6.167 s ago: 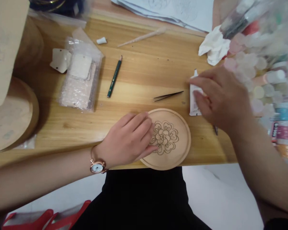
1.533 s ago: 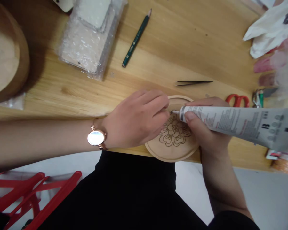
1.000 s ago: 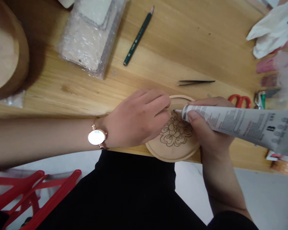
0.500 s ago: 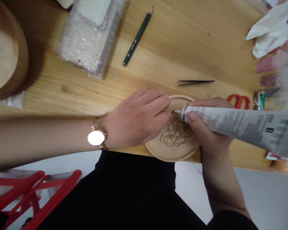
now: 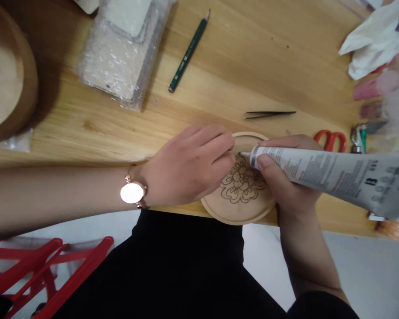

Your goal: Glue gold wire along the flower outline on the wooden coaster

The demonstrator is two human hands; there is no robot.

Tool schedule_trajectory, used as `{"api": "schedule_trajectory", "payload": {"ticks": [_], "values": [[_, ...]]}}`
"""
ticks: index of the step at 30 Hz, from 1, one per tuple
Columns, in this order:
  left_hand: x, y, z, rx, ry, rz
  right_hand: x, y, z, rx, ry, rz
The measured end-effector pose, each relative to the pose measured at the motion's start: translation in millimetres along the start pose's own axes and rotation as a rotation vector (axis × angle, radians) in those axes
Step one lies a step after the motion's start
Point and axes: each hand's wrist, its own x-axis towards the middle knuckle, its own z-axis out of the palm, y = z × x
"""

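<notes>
Two hands are in the head view, both at the near edge of the wooden surface (image 5: pixel 252 66). The right hand (image 5: pixel 287 177) is clenched around a white printed tube (image 5: pixel 329 175), its thumb pressed near the nozzle (image 5: pixel 243 154). The nozzle tip sits over the upper part of a round wooden disc (image 5: pixel 239 217); contact with the disc cannot be confirmed. The disc lies at the surface edge, with a burned flower design (image 5: pixel 242 182) at its centre. The left hand (image 5: pixel 189 166), wearing a rose-gold watch (image 5: pixel 132 192), lies curled over the disc's upper left edge. Its fingertips are hidden, so whether it grips cannot be determined.

Beyond the hands, tweezers (image 5: pixel 269 114) lie just above the disc, and a green pencil (image 5: pixel 188 55) lies further off. Red scissors (image 5: pixel 330 139) sit to the right. A bubble-wrap packet (image 5: pixel 119 57), a crumpled tissue (image 5: pixel 369 44) and a large wooden round (image 5: pixel 6 57) also rest on the surface.
</notes>
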Motion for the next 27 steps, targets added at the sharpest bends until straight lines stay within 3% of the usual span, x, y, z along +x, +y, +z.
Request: {"api": "schedule_trajectory", "payload": {"ticks": [5, 16, 27], "values": [[0.1, 0.3, -0.2, 0.007, -0.014, -0.017, -0.9, 3.5, -2.8, -0.013, 0.044, 0.031], [0.9, -0.1, 0.2, 0.024, 0.011, 0.005, 0.0, 1.1, -2.5, 0.015, -0.018, 0.036], [-0.3, 0.0, 0.4, 0.039, 0.036, 0.016, -1.8, 2.6, -3.1, -0.004, 0.002, 0.027]]}}
